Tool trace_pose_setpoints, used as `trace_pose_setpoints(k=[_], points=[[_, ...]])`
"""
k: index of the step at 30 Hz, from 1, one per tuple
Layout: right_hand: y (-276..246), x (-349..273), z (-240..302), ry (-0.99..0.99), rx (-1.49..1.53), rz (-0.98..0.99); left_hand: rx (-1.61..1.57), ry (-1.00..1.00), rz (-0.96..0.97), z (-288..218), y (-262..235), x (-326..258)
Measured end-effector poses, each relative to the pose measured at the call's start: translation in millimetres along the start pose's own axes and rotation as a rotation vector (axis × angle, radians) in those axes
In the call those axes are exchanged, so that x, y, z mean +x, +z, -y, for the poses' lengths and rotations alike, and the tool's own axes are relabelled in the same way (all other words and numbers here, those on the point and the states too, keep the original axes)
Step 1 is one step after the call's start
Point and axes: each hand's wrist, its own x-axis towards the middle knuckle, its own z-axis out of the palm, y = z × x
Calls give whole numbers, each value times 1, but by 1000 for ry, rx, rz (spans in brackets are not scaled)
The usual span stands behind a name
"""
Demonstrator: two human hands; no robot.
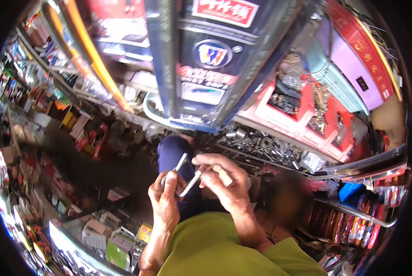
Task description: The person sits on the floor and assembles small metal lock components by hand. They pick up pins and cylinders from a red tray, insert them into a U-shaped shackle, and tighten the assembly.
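Your left hand (165,195) is raised in front of your chest, fingers curled round one end of a bent metal rod (186,176), a grey piece shaped like a shallow V. The thumb presses along its left leg, so the hand is mostly closed on it. Your right hand (224,177) comes over from the right and pinches the other leg of the rod between thumb and forefinger; the remaining fingers are folded loosely above it. Both hands grip the same piece, which sits between them, just above your green shirt (215,248) and in front of a dark blue object (173,152) that you cannot make out clearly behind the fingers.

Beyond your hands a shelf is heaped with loose nuts and bolts (261,145), grey and shiny, well apart from the rod. Above and to the right of that heap stand red bins (302,112) holding more small metal parts. A tall dark blue display rack (206,64) rises at the top centre, and a yellow-orange rail (93,55) curves up to its left. To your right, close to your elbow, is another person's head (289,198), blurred. On the left, shelves (26,83) are packed with small coloured boxes, too blurred to tell apart. Down by your left forearm lie green and white boxes (118,246) on a glass counter (72,248).
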Motion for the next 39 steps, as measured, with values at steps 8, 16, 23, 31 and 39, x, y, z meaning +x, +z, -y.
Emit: trace_pose_setpoints(k=[8,16,23,31,39], points=[[2,1,-8,1,26,84,-55,14,-117,2,8,0],[4,-2,-24,-6,107,-55,-9,10,-56,4,9,-1],[-3,-1,-10,37,144,39,-37,7,3,3,1,0],[-5,-2,-21,68,109,-65,-32,5,0,4,5,-1],[1,-1,-16,66,149,-90,-37,8,-6,4,1,1]])
